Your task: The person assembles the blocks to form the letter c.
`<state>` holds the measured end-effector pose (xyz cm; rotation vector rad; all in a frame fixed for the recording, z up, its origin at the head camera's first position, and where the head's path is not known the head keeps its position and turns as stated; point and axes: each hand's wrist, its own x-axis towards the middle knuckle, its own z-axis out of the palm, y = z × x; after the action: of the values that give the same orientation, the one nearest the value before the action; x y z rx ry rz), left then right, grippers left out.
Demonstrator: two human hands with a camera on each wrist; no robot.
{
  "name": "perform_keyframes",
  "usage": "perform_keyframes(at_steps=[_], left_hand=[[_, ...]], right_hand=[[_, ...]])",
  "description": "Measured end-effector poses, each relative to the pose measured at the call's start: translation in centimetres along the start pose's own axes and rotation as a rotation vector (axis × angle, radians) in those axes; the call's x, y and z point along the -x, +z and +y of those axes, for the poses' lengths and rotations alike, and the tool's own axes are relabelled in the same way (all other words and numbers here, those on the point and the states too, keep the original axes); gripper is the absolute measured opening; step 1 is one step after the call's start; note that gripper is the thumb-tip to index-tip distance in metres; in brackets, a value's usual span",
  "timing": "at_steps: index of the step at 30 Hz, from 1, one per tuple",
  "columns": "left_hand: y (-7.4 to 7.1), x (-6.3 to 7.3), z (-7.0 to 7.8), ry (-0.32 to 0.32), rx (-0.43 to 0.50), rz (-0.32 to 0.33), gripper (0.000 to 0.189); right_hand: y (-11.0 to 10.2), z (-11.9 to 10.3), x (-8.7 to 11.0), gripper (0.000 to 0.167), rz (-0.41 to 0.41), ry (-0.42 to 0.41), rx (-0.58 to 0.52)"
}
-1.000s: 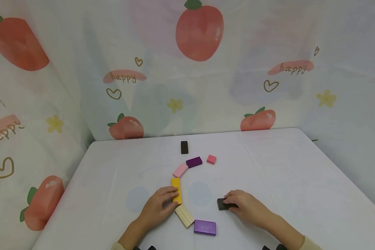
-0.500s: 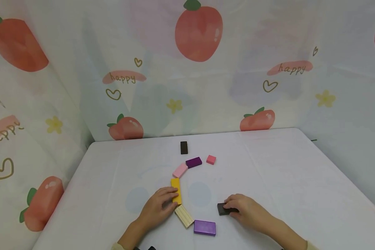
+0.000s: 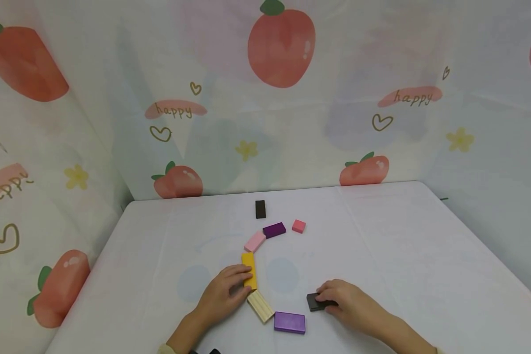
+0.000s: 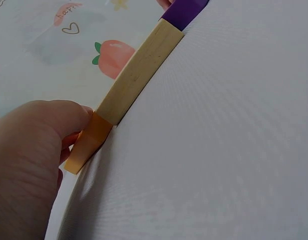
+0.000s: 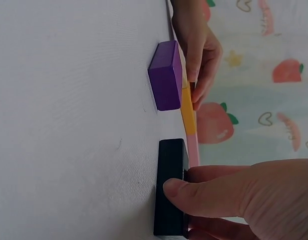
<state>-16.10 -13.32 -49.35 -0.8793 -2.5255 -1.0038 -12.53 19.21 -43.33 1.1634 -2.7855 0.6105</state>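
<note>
Head view: purple block (image 3: 289, 322) between wooden block (image 3: 260, 307) and held black block (image 3: 314, 303).

In the head view, the right hand (image 3: 353, 306) has slid the dark block (image 3: 314, 303) toward six o'clock over the last second, bringing it nearer the purple block (image 3: 289, 322), at its two o'clock.

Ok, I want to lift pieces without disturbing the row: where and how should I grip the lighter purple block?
Probably mid-length, across its two long sides, from above: the lighter purple block lies flat with both long sides free, while its left end meets the wooden block, which an end grip could nudge.
</note>
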Motion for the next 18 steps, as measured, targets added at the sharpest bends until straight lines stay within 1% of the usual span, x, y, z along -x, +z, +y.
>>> perform_keyframes(at_steps=[3, 6, 14, 18], left_hand=[[0.00, -0.02, 0.03, 0.004, 0.007, -0.001, 0.028], [0.00, -0.03, 0.05, 0.006, 0.014, -0.002, 0.027], [0.04, -0.01, 0.01, 0.001, 0.007, 0.004, 0.027], [0.08, -0.04, -0.05, 0.005, 0.005, 0.007, 0.027]], right_hand=[[-0.09, -0.27, 0.01, 0.021, -0.048, 0.041, -0.020], [-0.11, -0.50, 0.14, 0.020, -0.074, 0.057, -0.027], [0.16, -0.66, 0.59, 0.022, -0.036, -0.003, -0.024], [0.28, -0.73, 0.83, 0.022, -0.021, -0.017, -0.014]])
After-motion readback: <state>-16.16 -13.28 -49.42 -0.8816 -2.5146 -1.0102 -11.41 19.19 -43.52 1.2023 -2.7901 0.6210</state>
